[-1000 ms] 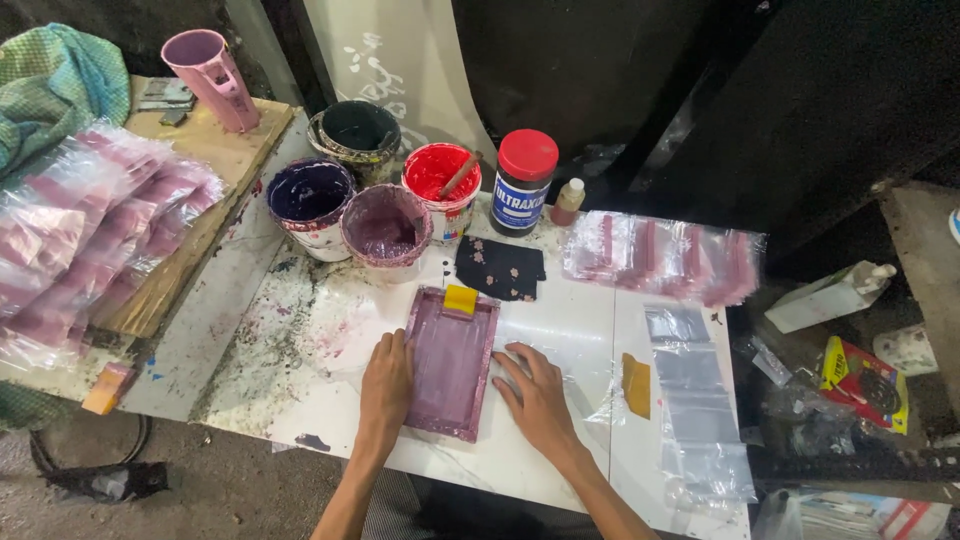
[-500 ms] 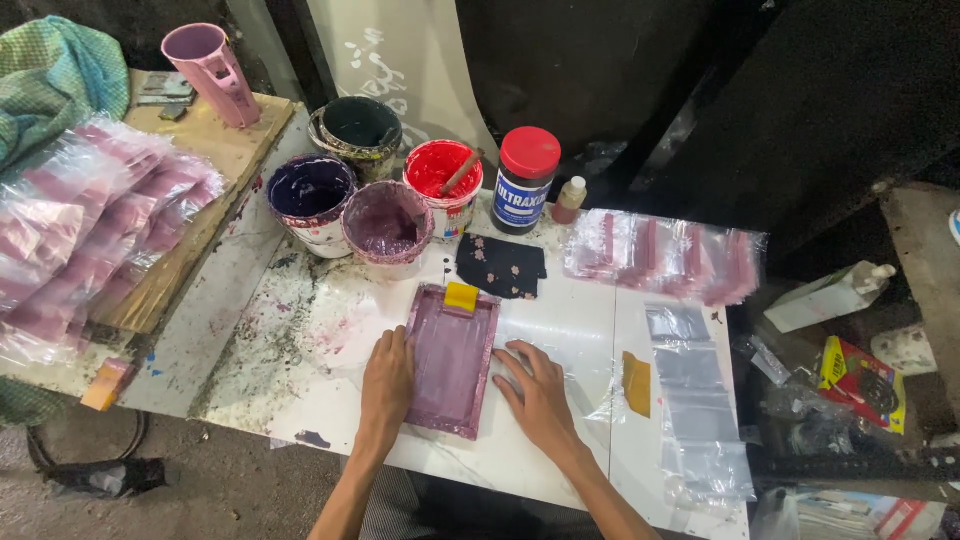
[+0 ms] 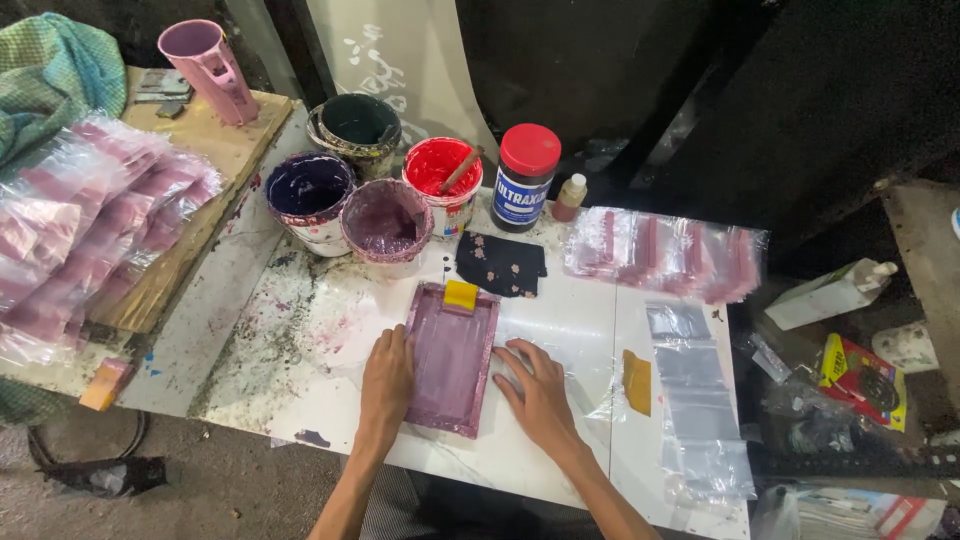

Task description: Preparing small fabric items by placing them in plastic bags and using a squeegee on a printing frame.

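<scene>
Squarely between my two hands lies the purple-stained printing frame [image 3: 451, 357], flat on the white counter [image 3: 560, 440] close to its near edge, long side running away from me. My left hand [image 3: 386, 380] rests open along the frame's left rim, fingers together and pressed flat; my right hand [image 3: 540, 390] lies at the right rim with fingers spread and palm down on the counter, neither one pinching anything. Held this way from both sides, the frame looks pinned so that it cannot slide on the slick surface. A yellow squeegee [image 3: 461, 294] sits on the frame's far end, parked clear of the screen's middle. Just beyond it lies a dark printed cloth piece [image 3: 500, 265]. Toward the counter's far edge the paint pots cluster within reach: a mauve pot [image 3: 386, 221], a deep purple pot [image 3: 310, 190], a red pot [image 3: 441, 172] with a stirring stick in it, a dark green pot [image 3: 358, 124], then a red-capped jar [image 3: 525, 176] and a small bottle [image 3: 570, 196]. Clear plastic sleeves [image 3: 665, 250] with pink stripes lie toward the far right corner, and more clear bags [image 3: 695, 400] run down the right edge beside a second yellow scraper [image 3: 637, 382]. Off the left edge a wooden board [image 3: 215, 150] carries a stack of finished pink-printed bags [image 3: 90, 230].
</scene>
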